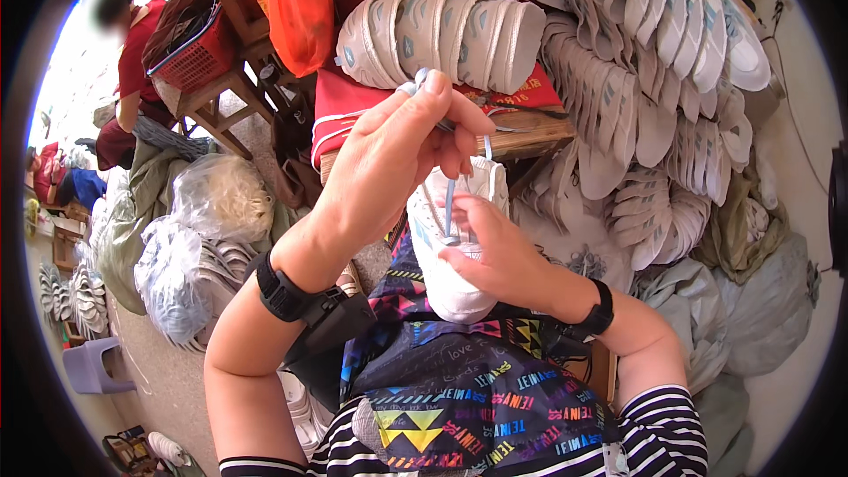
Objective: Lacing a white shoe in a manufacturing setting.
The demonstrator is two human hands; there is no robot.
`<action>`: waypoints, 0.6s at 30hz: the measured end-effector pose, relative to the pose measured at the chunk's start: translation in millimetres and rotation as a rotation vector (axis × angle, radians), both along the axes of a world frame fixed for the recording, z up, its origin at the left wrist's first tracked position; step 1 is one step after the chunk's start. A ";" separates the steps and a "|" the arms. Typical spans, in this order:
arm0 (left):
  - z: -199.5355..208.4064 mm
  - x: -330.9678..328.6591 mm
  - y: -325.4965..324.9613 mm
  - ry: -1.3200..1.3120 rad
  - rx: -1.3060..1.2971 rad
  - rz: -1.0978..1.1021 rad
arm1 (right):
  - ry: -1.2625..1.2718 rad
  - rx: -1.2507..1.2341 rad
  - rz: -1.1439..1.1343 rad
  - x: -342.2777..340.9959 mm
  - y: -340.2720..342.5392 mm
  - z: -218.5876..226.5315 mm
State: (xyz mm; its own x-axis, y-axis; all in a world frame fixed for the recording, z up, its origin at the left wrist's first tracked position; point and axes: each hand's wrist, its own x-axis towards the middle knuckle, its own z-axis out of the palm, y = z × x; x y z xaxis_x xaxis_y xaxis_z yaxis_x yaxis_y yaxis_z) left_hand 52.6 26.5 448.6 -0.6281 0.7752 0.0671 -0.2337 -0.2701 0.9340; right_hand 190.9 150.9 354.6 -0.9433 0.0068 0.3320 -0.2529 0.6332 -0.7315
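A white shoe upper point(455, 291) with a pale blue side patch lies toe toward me, above my patterned apron. My right hand point(499, 252) grips its side, thumb low and forefinger beside the eyelets. A light grey-blue shoelace point(450, 203) runs up from the upper to my raised left hand point(397, 137). The left fingers are closed round the lace, some of which bunches above the thumb tip. Another strand of lace shows near the top of the upper. My left hand hides part of the bench edge behind it.
Ahead, a wooden bench point(539, 134) with a red cloth point(340, 115) carries a row of nested shoe uppers point(442, 35). Stacked uppers point(654, 18) rise at the right. Left are plastic bags point(181, 274), a purple stool point(93, 367) and a person in red point(141, 49).
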 end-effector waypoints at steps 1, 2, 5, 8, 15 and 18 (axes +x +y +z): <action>-0.2 2.2 -2.3 -0.024 0.039 0.000 | 0.002 0.001 0.002 -4.7 2.0 3.5; -2.9 -0.8 -8.0 -0.063 0.053 -0.008 | -0.211 -0.329 0.062 -8.8 5.4 8.0; -31.1 -27.3 -46.1 -0.266 0.244 0.129 | -0.277 -0.947 0.120 -21.5 30.0 40.6; -47.2 -57.2 -88.3 -0.707 0.360 0.295 | -0.059 -1.194 0.051 -30.1 95.5 42.8; -132.1 -103.1 -210.4 -0.843 0.321 0.521 | -0.018 -1.604 -0.218 -3.1 193.8 19.6; -146.7 -104.7 -237.2 -0.846 0.224 0.569 | -0.077 -1.585 -0.296 23.9 224.6 8.4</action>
